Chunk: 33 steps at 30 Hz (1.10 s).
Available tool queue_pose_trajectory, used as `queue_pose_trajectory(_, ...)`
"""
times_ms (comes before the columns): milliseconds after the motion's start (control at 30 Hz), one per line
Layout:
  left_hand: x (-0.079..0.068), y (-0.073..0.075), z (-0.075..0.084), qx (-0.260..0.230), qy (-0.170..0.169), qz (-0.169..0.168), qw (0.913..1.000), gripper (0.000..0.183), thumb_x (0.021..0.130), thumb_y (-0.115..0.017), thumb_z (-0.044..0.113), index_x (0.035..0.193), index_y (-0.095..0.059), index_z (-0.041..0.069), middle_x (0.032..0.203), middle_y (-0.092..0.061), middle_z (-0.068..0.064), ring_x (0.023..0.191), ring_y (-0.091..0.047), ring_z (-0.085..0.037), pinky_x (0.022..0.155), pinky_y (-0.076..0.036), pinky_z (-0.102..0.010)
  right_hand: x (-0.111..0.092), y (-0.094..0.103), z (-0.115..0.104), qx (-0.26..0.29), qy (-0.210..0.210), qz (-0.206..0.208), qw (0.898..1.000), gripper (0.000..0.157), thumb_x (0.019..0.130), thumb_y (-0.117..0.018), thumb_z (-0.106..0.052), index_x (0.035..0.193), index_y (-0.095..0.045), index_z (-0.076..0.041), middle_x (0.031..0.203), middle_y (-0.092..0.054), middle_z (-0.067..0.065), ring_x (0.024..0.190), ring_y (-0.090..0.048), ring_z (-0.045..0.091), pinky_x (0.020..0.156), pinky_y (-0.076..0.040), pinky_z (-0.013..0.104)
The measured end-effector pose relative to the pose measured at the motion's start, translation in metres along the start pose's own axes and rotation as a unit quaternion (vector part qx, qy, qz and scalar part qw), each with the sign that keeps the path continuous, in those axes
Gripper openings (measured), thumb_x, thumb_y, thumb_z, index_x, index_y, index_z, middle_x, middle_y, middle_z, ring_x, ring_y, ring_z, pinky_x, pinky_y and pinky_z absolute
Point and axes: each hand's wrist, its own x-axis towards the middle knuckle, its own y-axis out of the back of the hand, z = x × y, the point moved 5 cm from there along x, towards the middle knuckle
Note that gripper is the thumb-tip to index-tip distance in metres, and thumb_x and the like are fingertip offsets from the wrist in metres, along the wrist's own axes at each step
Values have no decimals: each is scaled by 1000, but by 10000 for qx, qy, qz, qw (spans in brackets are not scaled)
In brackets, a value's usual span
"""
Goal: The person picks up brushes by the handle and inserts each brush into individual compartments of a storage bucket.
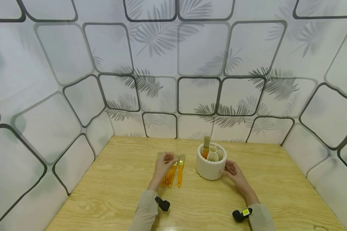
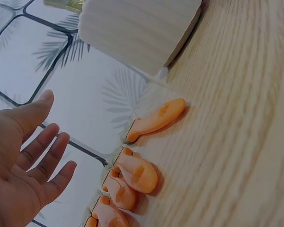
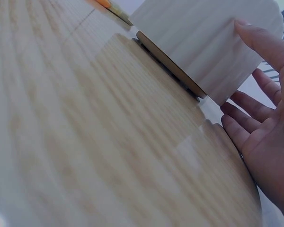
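"Several brushes point(image 1: 180, 175) lie toward the worktop's point(image 1: 121, 179) far edge on my remote feed, left of the white holder point(image 1: 209, 169). How would they handle?"

"Light and stiff, I'd judge; the smooth orange handles may slip, so I'd pinch one mid-length."

"And the fingers?"

"From here I see the left hand's point(image 1: 164, 163) loose and released above the brushes. The right hand's point(image 1: 235, 175) rest lightly against the holder's side, unclenched. I'd guess its wall is rigid, perhaps brittle: hold it low."
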Motion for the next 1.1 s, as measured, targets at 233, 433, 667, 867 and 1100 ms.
queue_pose_trajectory(233, -1, -1, -6, 67, 92, 2, 9999, 31, 83, -69, 17, 103, -59, -4, 102, -62, -21, 96, -58, -33, 86, -48, -48, -1, 0, 0, -1, -85, 27, 10000, 66, 89, -63, -19, 140, -23, -3, 143, -31, 22, 124, -38, 22, 87, -40, 9)
queue_pose_trajectory(433, -1, 0, -18, 34, 173, 73, 9998, 29, 82, -70, 23, 101, -60, 3, 100, -63, -12, 97, -59, -28, 88, -48, -44, -1, 0, 1, 77, 94, 14, 9999, 67, 89, -63, -15, 140, -22, -3, 141, -32, 24, 110, -45, -4, 88, -40, 8)
queue_pose_trajectory(667, -1, 4, -21, 195, 45, 103, 9997, 30, 81, -71, 29, 99, -61, 8, 97, -63, -7, 93, -59, -23, 85, -50, -39, 0, -1, 1, 86, 112, -14, 9999, 66, 88, -63, -15, 140, -24, -3, 141, -32, 23, 108, -45, -7, 88, -40, 8)
queue_pose_trajectory(867, -1, 6, -22, 307, 45, 66, 9995, 25, 83, -70, 16, 102, -60, 3, 99, -63, -9, 95, -60, -26, 86, -49, -43, -1, -1, -1, 86, 74, -19, 9999, 66, 88, -63, -16, 140, -24, -3, 141, -32, 24, 108, -44, -7, 87, -40, 8)
queue_pose_trajectory(1100, -1, 12, -24, 445, -144, 2, 9989, 28, 83, -69, 16, 103, -59, -2, 99, -63, -12, 93, -60, -27, 83, -49, -41, -1, -1, 0, 57, 119, -5, 9999, 66, 89, -63, -15, 140, -24, -2, 141, -31, 25, 111, -43, 0, 87, -41, 10)
